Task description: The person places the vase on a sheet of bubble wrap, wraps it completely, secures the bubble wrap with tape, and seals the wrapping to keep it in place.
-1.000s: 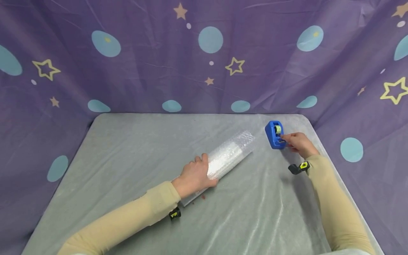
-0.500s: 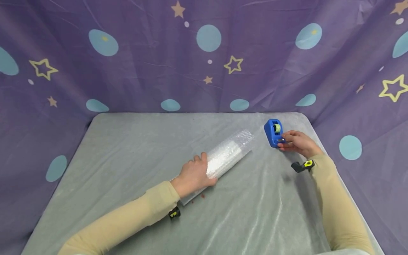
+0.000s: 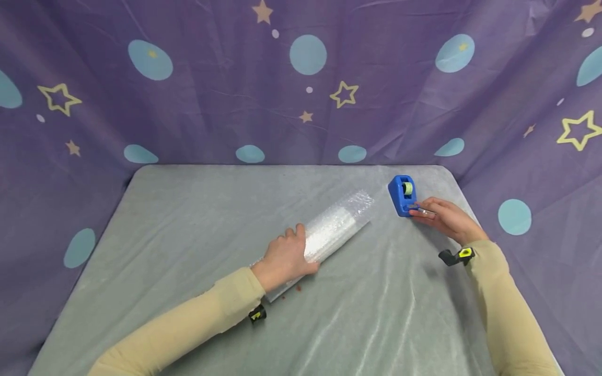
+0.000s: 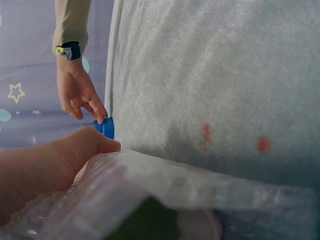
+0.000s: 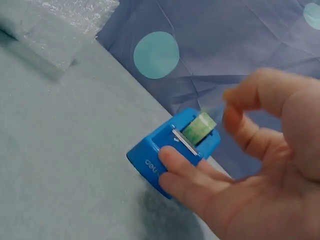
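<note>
My left hand (image 3: 284, 261) grips a roll of bubble wrap (image 3: 331, 232) lying slantwise on the table, fingers over its top and thumb along the near side. In the left wrist view the open end of the bubble wrap (image 4: 125, 185) shows something dark green and whitish (image 4: 155, 220) inside; its kind is unclear. At the far right stands a blue tape dispenser (image 3: 402, 196) with a greenish roll of tape (image 5: 200, 128). My right hand (image 3: 447, 219) pinches a clear strip of tape (image 3: 426, 213) between thumb and index finger, while its other fingers touch the dispenser's front.
A grey cloth covers the table (image 3: 197, 209). Small red spots (image 4: 263, 144) mark the cloth near the wrap's near end. A purple curtain (image 3: 211, 78) with stars and blue dots rises along the back and sides.
My right hand has drawn back to the right and nearer to me, and a strip of tape now stretches from the dispenser. The left hand keeps its hold on the bubble wrap.
</note>
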### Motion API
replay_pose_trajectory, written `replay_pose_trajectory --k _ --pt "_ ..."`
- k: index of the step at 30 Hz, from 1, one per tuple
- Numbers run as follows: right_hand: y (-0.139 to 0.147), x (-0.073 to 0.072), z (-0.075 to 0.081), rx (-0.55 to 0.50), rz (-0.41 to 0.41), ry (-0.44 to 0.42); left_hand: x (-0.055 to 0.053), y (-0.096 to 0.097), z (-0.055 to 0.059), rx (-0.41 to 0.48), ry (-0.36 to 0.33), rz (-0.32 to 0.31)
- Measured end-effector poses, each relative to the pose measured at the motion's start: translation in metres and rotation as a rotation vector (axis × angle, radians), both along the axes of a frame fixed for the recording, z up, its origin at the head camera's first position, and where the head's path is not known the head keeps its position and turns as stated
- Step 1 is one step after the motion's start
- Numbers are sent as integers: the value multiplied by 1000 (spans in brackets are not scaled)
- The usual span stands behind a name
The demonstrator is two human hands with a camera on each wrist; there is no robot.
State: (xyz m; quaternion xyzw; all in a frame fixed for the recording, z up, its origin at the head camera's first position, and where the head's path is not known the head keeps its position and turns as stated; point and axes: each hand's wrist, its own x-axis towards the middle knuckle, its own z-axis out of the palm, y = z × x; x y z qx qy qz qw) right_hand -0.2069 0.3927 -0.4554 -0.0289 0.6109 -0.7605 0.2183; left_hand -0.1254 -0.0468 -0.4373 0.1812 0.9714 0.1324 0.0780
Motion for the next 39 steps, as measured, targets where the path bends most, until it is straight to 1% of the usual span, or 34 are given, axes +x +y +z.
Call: replay_pose_trajectory --k 5,8,9,11,13,15,18,21,23,24,27,29,30,33,36,37,39 --pt "10 7 -4 41 100 92 -1 -1 1 -3 -1 -9" --pt "13 13 -6 125 137 138 -1 -1 1 -4 -1 -10" --pt "13 16 -7 154 124 149 -1 0 0 -5 -3 -11" --pt "10 19 -9 263 72 181 -1 -1 0 -5 -11 -11" --pt "6 22 -11 368 3 224 -1 0 -1 -3 -23 -11" --pt "1 24 -12 439 -64 275 -1 0 -1 -6 -33 -11" --pt "-5 23 -12 523 -122 407 -1 0 -1 -7 -37 -8" --pt "-8 22 -13 621 -148 554 -2 -1 -1 -9 -25 -8" --pt "-10 22 -13 706 -162 621 -2 -1 0 -7 -16 -10" --pt "-10 23 -12 751 -165 639 -2 -1 0 -6 -11 -13" --pt "-12 27 -11 868 -156 645 -1 -2 0 -5 6 -23" --pt "-12 29 -11 915 -144 638 0 -2 -1 -5 16 -27" --pt "-13 29 -12 923 -138 634 0 -2 -1 -5 20 -28" --pt "-13 28 -16 917 -139 642 0 -2 -2 -4 27 -24" --pt "-12 24 -20 880 -138 656 -1 -2 -3 -3 24 -21" --pt "-13 23 -21 867 -141 650 -1 -2 -2 -2 23 -21" --pt "-14 21 -22 836 -167 613 0 -2 -2 0 23 -21"
